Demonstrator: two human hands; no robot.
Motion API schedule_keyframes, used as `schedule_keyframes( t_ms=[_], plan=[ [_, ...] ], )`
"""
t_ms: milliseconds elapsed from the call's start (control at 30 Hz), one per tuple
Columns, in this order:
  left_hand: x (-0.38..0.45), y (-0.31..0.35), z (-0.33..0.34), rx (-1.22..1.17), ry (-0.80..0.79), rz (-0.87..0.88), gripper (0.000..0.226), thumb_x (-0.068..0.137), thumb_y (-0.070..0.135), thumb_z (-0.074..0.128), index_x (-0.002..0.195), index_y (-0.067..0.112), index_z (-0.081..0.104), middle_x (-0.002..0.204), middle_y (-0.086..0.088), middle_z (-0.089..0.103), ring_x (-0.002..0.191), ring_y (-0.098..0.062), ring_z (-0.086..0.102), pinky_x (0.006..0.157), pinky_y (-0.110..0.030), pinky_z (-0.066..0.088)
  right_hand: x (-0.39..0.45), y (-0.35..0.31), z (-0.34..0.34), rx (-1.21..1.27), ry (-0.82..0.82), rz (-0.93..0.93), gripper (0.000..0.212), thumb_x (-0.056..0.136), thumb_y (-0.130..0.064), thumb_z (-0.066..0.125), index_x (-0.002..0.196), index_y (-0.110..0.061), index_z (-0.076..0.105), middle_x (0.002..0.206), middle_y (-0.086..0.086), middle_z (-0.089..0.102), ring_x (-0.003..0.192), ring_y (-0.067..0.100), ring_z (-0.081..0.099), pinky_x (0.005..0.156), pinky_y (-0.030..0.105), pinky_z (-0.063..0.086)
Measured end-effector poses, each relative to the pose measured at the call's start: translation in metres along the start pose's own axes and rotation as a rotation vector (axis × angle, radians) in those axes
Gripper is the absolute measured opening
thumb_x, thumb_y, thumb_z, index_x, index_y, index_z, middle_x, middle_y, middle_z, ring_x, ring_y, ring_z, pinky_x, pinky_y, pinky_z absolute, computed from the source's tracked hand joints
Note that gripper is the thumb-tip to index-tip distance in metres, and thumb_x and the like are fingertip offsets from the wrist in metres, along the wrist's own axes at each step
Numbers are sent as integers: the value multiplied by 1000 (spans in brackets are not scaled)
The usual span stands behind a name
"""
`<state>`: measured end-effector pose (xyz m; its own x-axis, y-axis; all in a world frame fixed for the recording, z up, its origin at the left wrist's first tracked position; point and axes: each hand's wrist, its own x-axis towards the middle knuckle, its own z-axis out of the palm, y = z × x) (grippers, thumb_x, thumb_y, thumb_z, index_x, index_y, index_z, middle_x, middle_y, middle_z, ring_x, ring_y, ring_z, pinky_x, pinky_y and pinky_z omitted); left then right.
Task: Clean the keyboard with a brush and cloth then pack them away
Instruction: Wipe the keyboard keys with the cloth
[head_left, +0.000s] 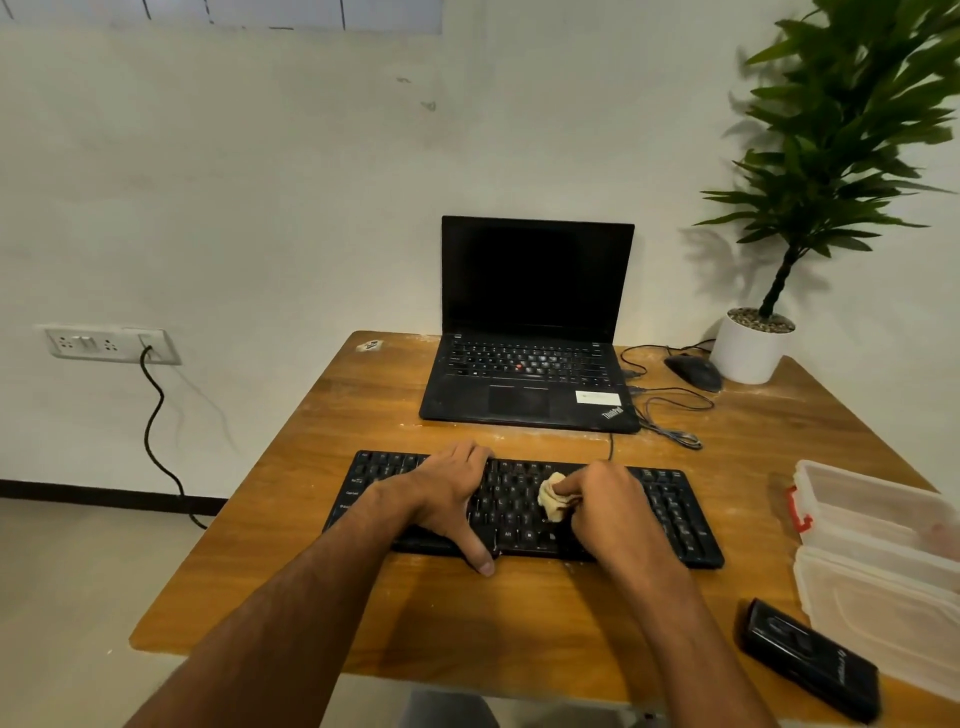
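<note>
A black keyboard (670, 514) lies across the middle of the wooden table (519, 623). My left hand (449, 499) rests flat on its left half, thumb over the front edge and fingers reaching the back edge. My right hand (613, 512) grips a crumpled cream cloth (551, 496) and presses it onto the keys near the keyboard's middle. No brush shows in this view.
A black laptop (530, 358) stands open behind the keyboard, with a mouse (696, 371), cables and a potted plant (753, 348) at the back right. An open clear plastic box (878, 561) and a black case (810, 665) sit at the right edge.
</note>
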<state>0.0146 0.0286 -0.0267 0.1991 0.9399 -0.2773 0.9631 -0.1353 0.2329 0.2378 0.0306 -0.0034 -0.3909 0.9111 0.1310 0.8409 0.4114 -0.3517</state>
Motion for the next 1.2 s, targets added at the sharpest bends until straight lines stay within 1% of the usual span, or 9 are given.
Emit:
schedule_keyframes(
  t_ms=[133,300,433,500,633,733,900,1033,1200],
  plan=[
    [0,1,1,15,-2,3,139,54,65,94,159,14,18,152,-3,30,141,-22,31,125,-42,27,-15,-21,17,-25,18,7,31,90,-12,67,121,-18,68,127,5,59,118,20,53,105,36,47],
    [1,3,2,60,26,18,130,63,55,94,158,9,20,148,-6,33,136,-21,33,122,-35,27,-16,-68,42,18,-35,-119,38,91,-18,68,128,-11,62,129,7,51,121,22,44,105,34,41],
    [2,1,3,34,42,22,131,55,61,96,155,12,25,142,-2,35,131,-19,35,121,-38,31,-9,-61,39,-10,-79,-155,44,80,-24,81,121,-16,69,114,1,51,117,20,45,100,34,42],
    [1,0,4,12,26,9,136,52,65,95,155,13,24,144,-1,34,134,-20,35,122,-41,32,-12,-45,31,-42,-100,-160,40,85,-19,76,125,-20,69,110,-3,49,116,19,45,101,34,42],
    [1,-1,3,-12,11,3,142,52,66,95,158,14,17,154,-3,29,143,-23,30,125,-46,29,-14,-7,11,-56,1,-25,45,90,-4,67,131,-22,65,127,2,58,123,18,49,109,36,44],
    [1,-1,3,-10,8,2,141,51,66,95,157,16,18,152,-2,30,142,-22,30,125,-46,29,-19,-9,7,-44,12,36,43,90,-6,66,130,-21,65,131,4,57,124,19,51,110,34,44],
    [1,1,3,21,19,9,139,53,65,95,158,13,19,150,-4,31,140,-22,31,125,-42,27,-37,-51,26,-31,-56,-25,45,91,-25,68,134,-13,57,135,7,45,126,21,40,110,34,38],
    [2,4,2,43,37,16,130,61,55,96,158,9,21,147,-6,33,136,-21,32,123,-35,25,-26,-71,36,-1,-64,-156,40,94,-23,66,133,-13,61,129,6,49,121,20,43,104,33,41],
    [0,1,5,23,29,9,138,54,65,94,158,12,20,149,-3,32,139,-22,32,124,-40,27,-30,-50,27,-80,-105,-211,42,89,-22,72,130,-19,65,121,1,49,119,19,40,100,34,40]
  ],
)
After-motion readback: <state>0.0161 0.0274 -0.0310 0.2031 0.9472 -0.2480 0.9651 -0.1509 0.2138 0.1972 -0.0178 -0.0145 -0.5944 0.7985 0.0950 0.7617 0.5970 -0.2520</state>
